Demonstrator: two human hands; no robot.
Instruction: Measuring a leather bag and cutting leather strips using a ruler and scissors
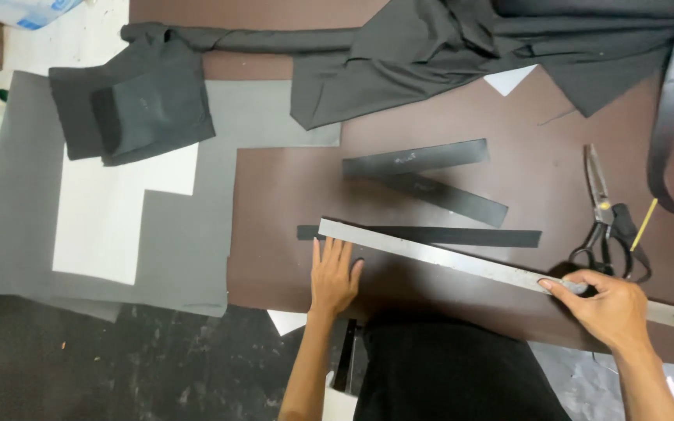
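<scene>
**Two hands on a long metal ruler**

Head view: the left hand [334, 274] lies flat, palm down, fingers straight and close together, grasping nothing; its fingertips touch the lower edge of the metal ruler [462, 261] near that ruler's left end. The right hand [610, 308], at about four o'clock from the left one, is curled — thumb and fingertips pinch the ruler well along toward its right end. The ruler runs slantwise from ten o'clock down to four o'clock, lying across a long black strip [462, 235].

The surface is a dark brown sheet [290, 195] spread over a worktable; at nine o'clock a grey sheet [189, 249] carries a stepped white patch [99, 226]. The near edge of the table is black and scuffed.

Counted: black strips, three — the one under the ruler and two more [431, 175] crossing at twelve o'clock of it. One pair of scissors [604, 214] with black handles lies at one o'clock from the right hand. A folded dark cloth piece [146, 105] sits at eleven o'clock, and a larger heap of black fabric [470, 47] spreads along the top.
</scene>
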